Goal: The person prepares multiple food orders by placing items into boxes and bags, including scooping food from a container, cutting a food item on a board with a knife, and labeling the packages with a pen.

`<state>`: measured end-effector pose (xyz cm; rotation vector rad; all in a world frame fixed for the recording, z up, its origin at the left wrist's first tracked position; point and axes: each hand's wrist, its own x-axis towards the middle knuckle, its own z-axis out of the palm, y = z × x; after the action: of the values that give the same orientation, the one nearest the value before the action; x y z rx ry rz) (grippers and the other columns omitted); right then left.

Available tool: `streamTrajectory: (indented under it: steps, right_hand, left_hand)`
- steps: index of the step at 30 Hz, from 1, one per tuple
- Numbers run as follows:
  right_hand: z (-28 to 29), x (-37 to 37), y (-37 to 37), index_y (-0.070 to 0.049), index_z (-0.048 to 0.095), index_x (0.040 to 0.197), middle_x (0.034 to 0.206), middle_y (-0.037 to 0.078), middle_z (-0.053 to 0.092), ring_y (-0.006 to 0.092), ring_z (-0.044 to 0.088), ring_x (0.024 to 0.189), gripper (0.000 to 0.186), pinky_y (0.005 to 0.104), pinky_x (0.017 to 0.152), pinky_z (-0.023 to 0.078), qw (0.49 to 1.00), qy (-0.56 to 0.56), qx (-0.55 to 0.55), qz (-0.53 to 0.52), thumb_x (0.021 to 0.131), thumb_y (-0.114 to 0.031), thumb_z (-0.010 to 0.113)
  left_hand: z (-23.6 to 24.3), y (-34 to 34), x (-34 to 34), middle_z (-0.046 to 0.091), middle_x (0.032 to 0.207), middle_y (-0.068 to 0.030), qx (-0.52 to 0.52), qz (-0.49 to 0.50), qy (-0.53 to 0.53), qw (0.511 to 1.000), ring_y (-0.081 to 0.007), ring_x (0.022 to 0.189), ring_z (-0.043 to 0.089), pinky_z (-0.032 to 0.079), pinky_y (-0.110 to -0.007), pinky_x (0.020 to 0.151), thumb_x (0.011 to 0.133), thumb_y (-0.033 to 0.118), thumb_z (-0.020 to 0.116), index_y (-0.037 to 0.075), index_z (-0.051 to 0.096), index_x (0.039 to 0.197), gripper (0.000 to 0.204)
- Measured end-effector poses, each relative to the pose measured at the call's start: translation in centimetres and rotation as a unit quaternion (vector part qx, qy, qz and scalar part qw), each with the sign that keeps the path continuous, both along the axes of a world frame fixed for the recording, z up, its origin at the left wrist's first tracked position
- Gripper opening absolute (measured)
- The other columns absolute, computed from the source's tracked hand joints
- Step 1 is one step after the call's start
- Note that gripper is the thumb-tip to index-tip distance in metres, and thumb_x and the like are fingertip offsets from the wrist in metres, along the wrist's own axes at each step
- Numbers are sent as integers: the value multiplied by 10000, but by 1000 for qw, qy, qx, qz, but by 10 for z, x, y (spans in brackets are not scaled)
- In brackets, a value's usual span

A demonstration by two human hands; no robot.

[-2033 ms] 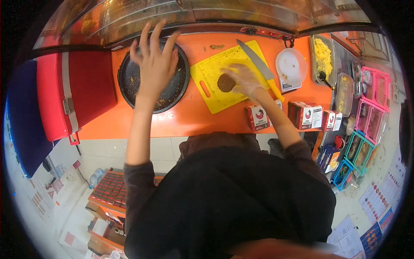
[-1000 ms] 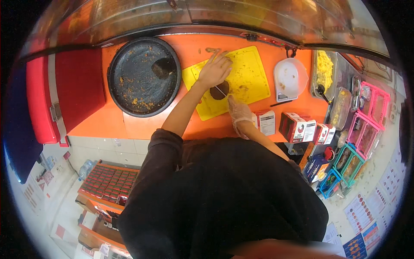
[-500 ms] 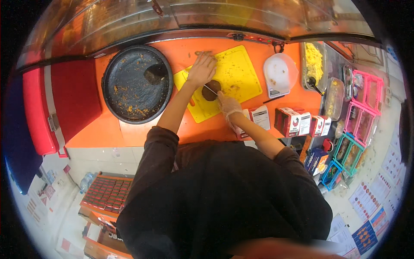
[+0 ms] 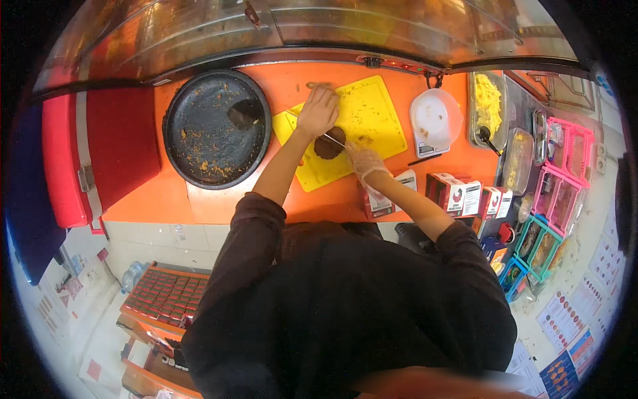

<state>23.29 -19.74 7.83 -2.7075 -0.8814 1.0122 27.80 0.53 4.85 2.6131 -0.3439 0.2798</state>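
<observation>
On the yellow cutting board [image 4: 375, 110] lies a round dark-brown cake-like piece [image 4: 327, 147]. A thin pale knife blade [image 4: 334, 140] crosses its top at a slant. My right hand [image 4: 365, 161], in a clear glove, is closed around the knife's handle end, just right of the brown piece. My bare left hand [image 4: 319, 112] rests flat above and left of that piece, fingers stretched out; it covers part of the blade's line. Whether the left palm presses on the blade is hidden.
To the left sits a large black round pan [image 4: 209, 149] with crumbs and a dark piece. A scale with a bowl [image 4: 435, 120], a tub of yellow food [image 4: 487, 103] and printed boxes [image 4: 452, 193] stand right. The red insulated bag [image 4: 126, 153] borders the counter's left.
The whole view has shifted slightly to the right. My right hand and the knife handle have drawn a little away from the brown piece. The left hand stays flat above it.
</observation>
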Motion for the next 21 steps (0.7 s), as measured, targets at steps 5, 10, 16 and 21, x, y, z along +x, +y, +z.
streamTrajectory:
  steps: [5, 10, 16, 21]
  right_hand:
    - [-14, 0, -12, -113, 449, 1181, 847, 205, 651, 415, 632, 772, 285, 499, 670, 497, 998, -39, 51, 1, 937, -248, 390]
    - [61, -37, 21, -69, 480, 1174, 852, 241, 615, 435, 602, 782, 309, 514, 644, 465, 994, 67, -4, -82, 927, -242, 415]
    - [14, -69, 24, -84, 506, 1095, 846, 228, 631, 427, 615, 779, 257, 515, 633, 462, 986, 18, 17, -167, 925, -255, 418]
    - [9, -66, 33, -104, 474, 1085, 893, 181, 657, 347, 661, 809, 189, 453, 631, 527, 991, 10, -11, -134, 933, -206, 423]
  left_hand:
    - [9, -2, 7, 513, 1139, -149, 42, 30, -53, 997, -303, 1226, 410, 264, -459, 1098, 855, 214, 496, 30, 543, 1083, 296]
    - [58, 11, -15, 518, 1128, -131, -14, -39, -54, 998, -306, 1240, 401, 265, -458, 1103, 843, 162, 520, 32, 540, 1075, 266]
    - [22, 6, -20, 514, 1140, -129, -34, -119, 3, 992, -301, 1259, 386, 236, -456, 1125, 847, 158, 506, 33, 538, 1094, 279]
    - [6, 9, -25, 491, 1207, -139, -2, -119, 23, 993, -327, 1283, 357, 211, -467, 1134, 865, 151, 480, 35, 499, 1166, 324]
